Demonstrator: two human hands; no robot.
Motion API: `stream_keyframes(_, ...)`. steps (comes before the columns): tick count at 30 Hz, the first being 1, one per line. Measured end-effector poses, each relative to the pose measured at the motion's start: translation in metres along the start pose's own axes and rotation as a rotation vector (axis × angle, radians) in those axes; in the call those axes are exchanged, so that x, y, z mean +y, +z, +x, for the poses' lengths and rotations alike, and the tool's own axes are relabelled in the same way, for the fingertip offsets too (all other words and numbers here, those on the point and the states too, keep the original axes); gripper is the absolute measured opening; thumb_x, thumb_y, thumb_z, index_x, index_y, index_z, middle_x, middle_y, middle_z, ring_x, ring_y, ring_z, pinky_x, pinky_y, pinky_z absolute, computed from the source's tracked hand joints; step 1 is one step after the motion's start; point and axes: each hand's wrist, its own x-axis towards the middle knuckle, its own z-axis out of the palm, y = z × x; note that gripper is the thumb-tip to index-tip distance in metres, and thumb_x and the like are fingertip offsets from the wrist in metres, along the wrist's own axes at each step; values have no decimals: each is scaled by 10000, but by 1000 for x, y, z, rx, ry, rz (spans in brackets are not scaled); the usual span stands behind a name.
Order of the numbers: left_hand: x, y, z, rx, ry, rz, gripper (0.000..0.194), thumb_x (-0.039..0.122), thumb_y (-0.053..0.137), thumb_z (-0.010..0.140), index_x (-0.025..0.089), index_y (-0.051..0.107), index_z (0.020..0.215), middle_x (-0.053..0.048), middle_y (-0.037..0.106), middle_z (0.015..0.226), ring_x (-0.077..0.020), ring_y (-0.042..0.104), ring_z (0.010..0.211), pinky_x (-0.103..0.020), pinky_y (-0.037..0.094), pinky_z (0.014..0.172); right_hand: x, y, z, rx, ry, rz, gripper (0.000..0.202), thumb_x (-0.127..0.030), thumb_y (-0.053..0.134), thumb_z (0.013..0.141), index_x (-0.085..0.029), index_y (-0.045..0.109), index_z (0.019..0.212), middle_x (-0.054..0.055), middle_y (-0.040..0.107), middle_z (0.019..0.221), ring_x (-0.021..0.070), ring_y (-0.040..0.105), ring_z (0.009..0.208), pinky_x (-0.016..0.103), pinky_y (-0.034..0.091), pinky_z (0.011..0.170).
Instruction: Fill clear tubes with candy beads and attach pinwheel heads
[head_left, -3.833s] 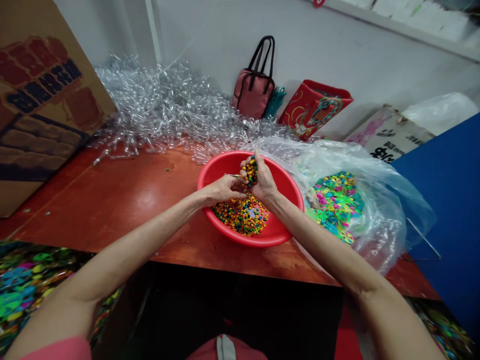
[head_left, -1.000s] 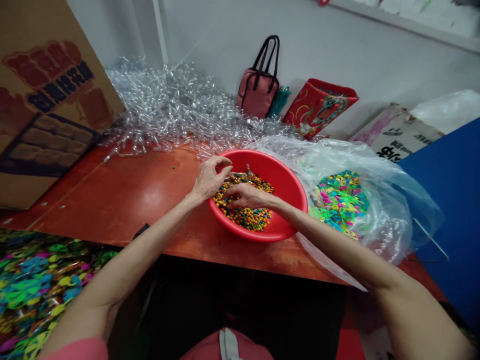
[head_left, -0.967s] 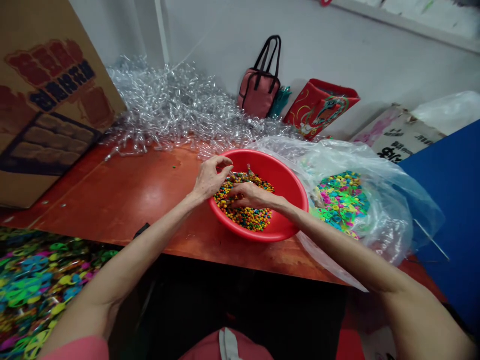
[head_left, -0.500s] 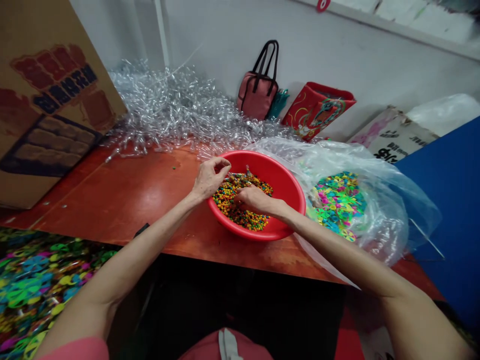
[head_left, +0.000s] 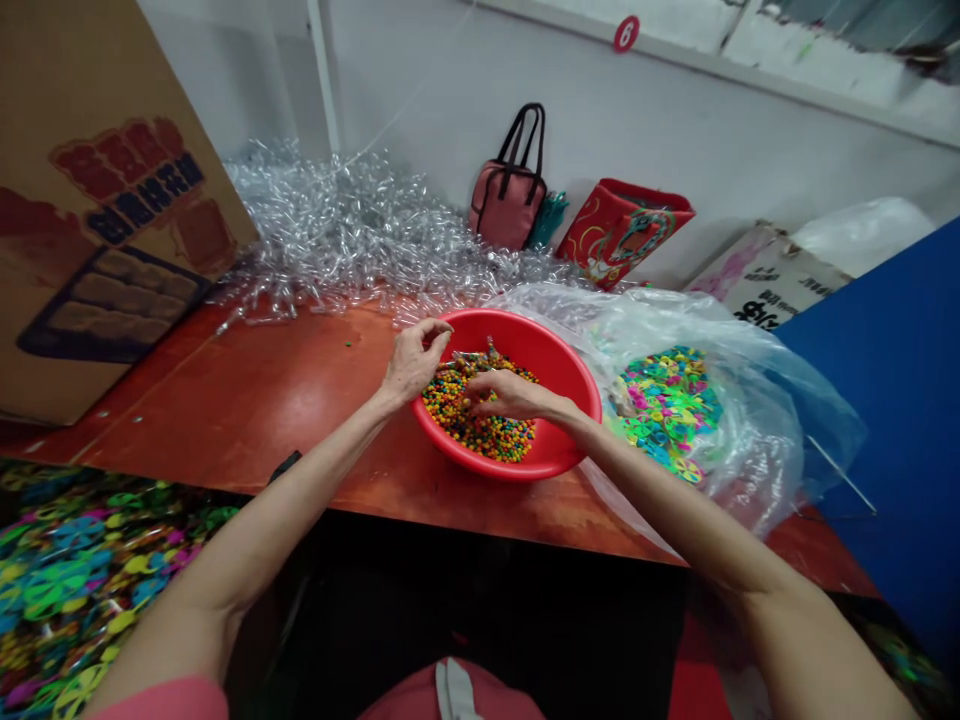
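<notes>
A red plastic bowl [head_left: 562, 385] on the table holds many small round beads [head_left: 487, 435] in yellow, orange, green and blue. My left hand [head_left: 415, 362] is at the bowl's left rim, fingers curled toward the thumb; whatever is between them is too small to make out. Inside the bowl, my right hand [head_left: 510, 394] is just over the beads with its fingers bent together. Its fingertips are partly hidden, and I cannot make out what they grip. Some clear plastic tubes [head_left: 491, 347] lie at the far side of the beads.
Behind the bowl spreads a heap of clear tubes [head_left: 337, 230]. A plastic bag [head_left: 757, 440] with colourful plastic pieces [head_left: 671, 410] lies to the right. A cardboard box [head_left: 97, 200] is at left, a pink bag [head_left: 508, 205] and red bag [head_left: 622, 230] by the wall. More colourful pieces [head_left: 67, 570] fill the lower left.
The view has shifted slightly. My right hand has lifted a little from the beads, its fingers loosening somewhat. My left hand stays at the rim in nearly the same pose.
</notes>
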Motion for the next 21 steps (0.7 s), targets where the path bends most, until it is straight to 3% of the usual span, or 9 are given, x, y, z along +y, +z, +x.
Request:
stream_keyframes(2,-1,0,1,-1,2,17,173,222,605,946,174,765,992,-49,808,945,-170,706,839,-309,558,825,-8,9,7,-3,86,-253,145,-105,673,912,-158,798,961,124,785,1068,259,692,1031,371,464,923)
stream_keyframes(4,-2,0,2,-5,-3,29,184,240,593,956,174,761,989,-46,796,912,-170,696,816,-305,553,810,-19,19,18,-48,80,-344,193,-55,636,901,-138,804,946,156,788,1073,273,696,1033,378,456,906)
stream_keyframes(7,-4,-1,1,-7,-26,33,190,240,579,955,171,751,1000,-50,782,897,-176,694,809,-307,557,809,-31,25,30,-124,-35,-230,185,-49,647,886,-137,788,967,75,781,941,193,671,856,294,449,768)
stream_keyframes(9,-5,-2,1,-5,-39,37,193,237,574,950,167,745,1004,-53,772,892,-180,696,813,-310,560,815,-30,18,28,-104,-96,-42,115,-94,678,889,-141,764,949,11,735,837,150,615,755,259,437,704)
stream_keyframes(11,-6,-3,0,-3,-44,42,199,239,568,944,164,742,1006,-55,765,885,-183,694,810,-312,560,813,-24,7,17,-34,-145,212,54,-163,704,897,-143,738,933,-12,697,813,138,592,745,256,455,715)
stream_keyframes(15,-5,-4,0,-3,-51,47,208,242,562,930,160,739,1001,-59,757,864,-191,689,788,-325,563,806,-10,-12,-19,109,-163,600,244,-343,751,900,-166,725,1066,20,725,982,162,652,883,315,522,853)
stream_keyframes(21,1,-4,2,-27,-62,49,219,304,565,934,175,730,996,-64,756,860,-210,704,809,-340,572,812,3,-10,-68,342,22,634,293,-386,815,834,-199,772,1056,73,748,1189,219,671,1095,396,513,1029)
